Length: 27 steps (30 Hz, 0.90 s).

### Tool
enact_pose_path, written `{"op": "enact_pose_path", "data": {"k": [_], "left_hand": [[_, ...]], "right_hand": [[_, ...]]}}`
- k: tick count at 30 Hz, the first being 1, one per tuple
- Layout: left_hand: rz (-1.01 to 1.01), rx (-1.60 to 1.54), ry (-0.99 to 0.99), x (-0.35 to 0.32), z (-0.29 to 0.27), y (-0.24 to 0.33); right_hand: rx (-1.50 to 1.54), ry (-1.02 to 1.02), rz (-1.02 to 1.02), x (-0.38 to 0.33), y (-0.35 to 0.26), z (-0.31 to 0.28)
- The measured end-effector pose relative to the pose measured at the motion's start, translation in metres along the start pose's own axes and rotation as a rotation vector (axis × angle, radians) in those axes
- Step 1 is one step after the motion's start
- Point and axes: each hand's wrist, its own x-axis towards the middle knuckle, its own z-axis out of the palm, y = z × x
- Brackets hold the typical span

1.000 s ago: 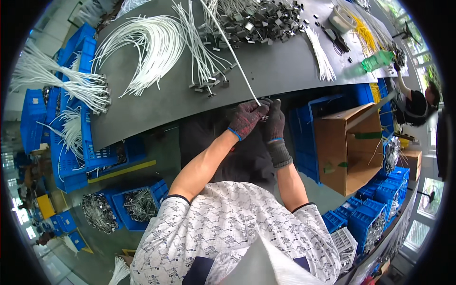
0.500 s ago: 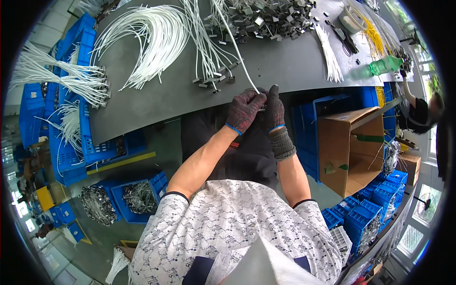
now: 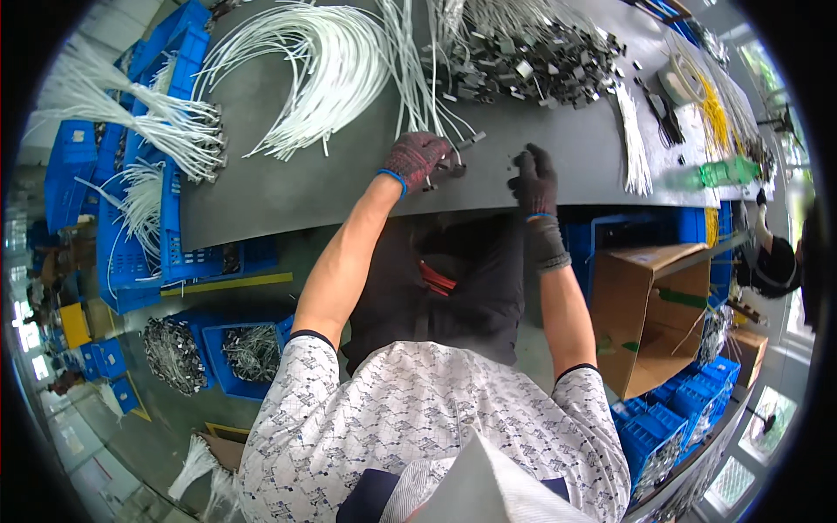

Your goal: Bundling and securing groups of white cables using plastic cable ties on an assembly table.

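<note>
My left hand (image 3: 417,157), in a dark red knit glove, lies on the grey table (image 3: 288,187) with its fingers closed over the clipped end of a white cable (image 3: 417,83). A small metal clip (image 3: 469,139) sticks out beside its fingers. My right hand (image 3: 534,179), in a dark glove, rests at the table's near edge. Its fingers are spread and hold nothing. A heap of loose metal clips (image 3: 540,61) lies beyond both hands.
Curved bundles of white cables (image 3: 323,74) cover the table's left part, and white ties (image 3: 635,144) and yellow wires (image 3: 717,113) lie to the right. Blue crates (image 3: 139,253) stand to the left, with an open cardboard box (image 3: 649,305) under the table's right side.
Both hands held one white cable together at the table's edge. They have parted: the left hand moved left onto the table with the cable end, and the right hand moved right, empty.
</note>
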Motion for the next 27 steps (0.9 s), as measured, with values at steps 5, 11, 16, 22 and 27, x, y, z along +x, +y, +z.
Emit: {"op": "enact_pose_path", "data": {"k": [5,11,16,22,27], "left_hand": [[-0.275,0.211,0.240,-0.012,-0.038,-0.058],[-0.642,0.640,0.557,-0.036,-0.082,-0.129],[-0.796,0.592,0.355,-0.022,-0.093,-0.160],[-0.801,-0.710,0.386,-0.067,-0.107,-0.177],[-0.637,-1.351,0.432,-0.161,-0.136,-0.145]], "right_hand": [[-0.780,0.299,-0.499,0.098,0.010,-0.003],[-1.137,-0.054,-0.463,0.207,0.037,-0.001],[-0.807,0.181,-0.375,0.172,0.050,-0.005],[-0.087,-0.281,0.231,0.072,0.049,-0.075],[-0.286,-0.349,0.226,-0.014,0.091,-0.137]]}}
